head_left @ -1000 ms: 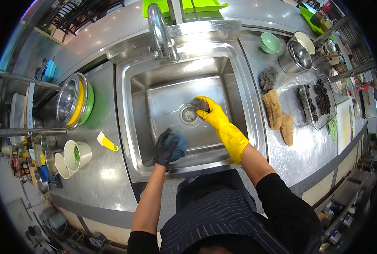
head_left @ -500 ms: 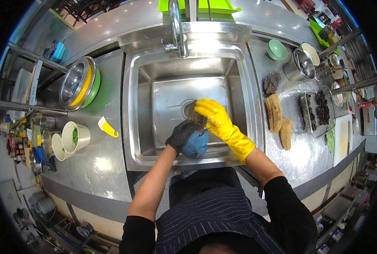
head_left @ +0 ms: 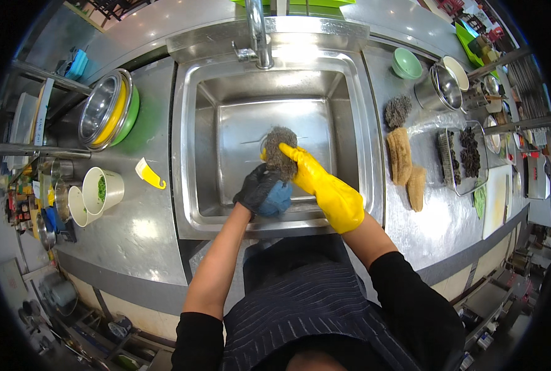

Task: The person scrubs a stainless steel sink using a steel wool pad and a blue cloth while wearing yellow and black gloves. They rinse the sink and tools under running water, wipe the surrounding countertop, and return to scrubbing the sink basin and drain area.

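In the view from above, two gloved hands meet over a metal sink [head_left: 306, 117]. The right hand [head_left: 306, 173], in yellow, has its fingers bent around a grey scourer [head_left: 281, 135], with only a small spread left between them; the scourer sits above the drain, a little nearer the sink's front edge than its back. The left hand [head_left: 255, 188], in a dark glove, is curled around a crumpled blue cloth [head_left: 276, 199] close to the front edge, and I can't tell whether its fingertips touch the scourer too. A tap [head_left: 257, 37] stands at the middle of the back edge. On the right-hand counter, along the edge by the sink, another grey pad [head_left: 398, 111] lies behind two rough brown sponges [head_left: 400, 156]; further right is a wire basket [head_left: 458, 190] of dark pieces, and towards the back edge a green bowl [head_left: 406, 63]. On the left-hand counter, stacked bowls [head_left: 96, 112] lean near the back, a yellow-handled scraper [head_left: 153, 178] lies near the sink side, and two pale tubs [head_left: 114, 189] tilt towards the left edge.
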`<state>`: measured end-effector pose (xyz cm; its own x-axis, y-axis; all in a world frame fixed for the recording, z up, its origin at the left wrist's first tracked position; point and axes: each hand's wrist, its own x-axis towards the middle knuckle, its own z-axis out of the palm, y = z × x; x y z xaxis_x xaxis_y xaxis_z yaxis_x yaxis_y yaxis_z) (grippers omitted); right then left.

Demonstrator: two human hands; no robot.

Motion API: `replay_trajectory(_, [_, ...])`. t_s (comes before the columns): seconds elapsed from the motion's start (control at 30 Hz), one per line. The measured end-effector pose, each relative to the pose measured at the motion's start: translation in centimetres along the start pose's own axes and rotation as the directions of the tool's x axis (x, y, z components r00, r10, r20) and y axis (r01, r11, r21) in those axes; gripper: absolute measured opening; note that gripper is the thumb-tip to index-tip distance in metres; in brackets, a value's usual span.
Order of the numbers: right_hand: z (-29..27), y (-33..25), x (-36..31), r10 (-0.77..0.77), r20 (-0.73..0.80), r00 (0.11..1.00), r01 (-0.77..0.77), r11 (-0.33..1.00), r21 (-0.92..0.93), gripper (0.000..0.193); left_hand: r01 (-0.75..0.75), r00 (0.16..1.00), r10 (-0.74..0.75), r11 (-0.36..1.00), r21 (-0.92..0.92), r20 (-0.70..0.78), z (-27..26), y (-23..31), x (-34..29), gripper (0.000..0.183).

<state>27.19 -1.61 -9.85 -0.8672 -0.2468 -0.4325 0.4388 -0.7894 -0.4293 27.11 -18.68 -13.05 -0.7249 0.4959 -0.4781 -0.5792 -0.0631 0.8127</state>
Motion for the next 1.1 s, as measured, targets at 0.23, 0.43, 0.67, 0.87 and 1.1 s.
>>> replay_trajectory(0.23, [-0.8, -1.7, 1.4, -0.042, 0.023, 0.999, 0.038, 0.986, 0.160, 0.046, 0.094, 0.930, -0.152, 0.979, -0.183, -0.335, -2.5, 1.1, -0.7, 0.039])
replay_trajectory(0.43, [-2.6, -1.2, 3.3, -0.053, -0.046, 0.998, 0.049, 0.996, -0.069, 0.043, 0.109, 0.919, -0.242, 0.914, -0.390, -0.312, -2.5, 3.3, -3.2, 0.035])
replay_trajectory(0.67, [-6.9, 1.4, 2.6, -0.078, -0.012, 0.997, 0.072, 0.965, -0.252, 0.036, -0.146, 0.988, 0.129, 0.575, -0.805, -0.087, -3.9, 3.6, -4.7, 0.035])
replay_trajectory(0.87, [-7.4, 3.7, 2.5, 0.105, -0.159, 0.982, -0.151, 0.936, -0.319, 0.027, -0.090, 0.771, 0.369, 0.870, 0.485, -0.519, -5.0, -2.4, -1.2, 0.041])
replay_trajectory(1.1, [-4.9, 6.2, 2.5, 0.025, -0.345, 0.938, -0.144, 0.934, -0.326, 0.031, -0.012, 0.781, 0.239, 0.929, 0.369, -0.577, -9.0, -4.6, -0.5, 0.052])
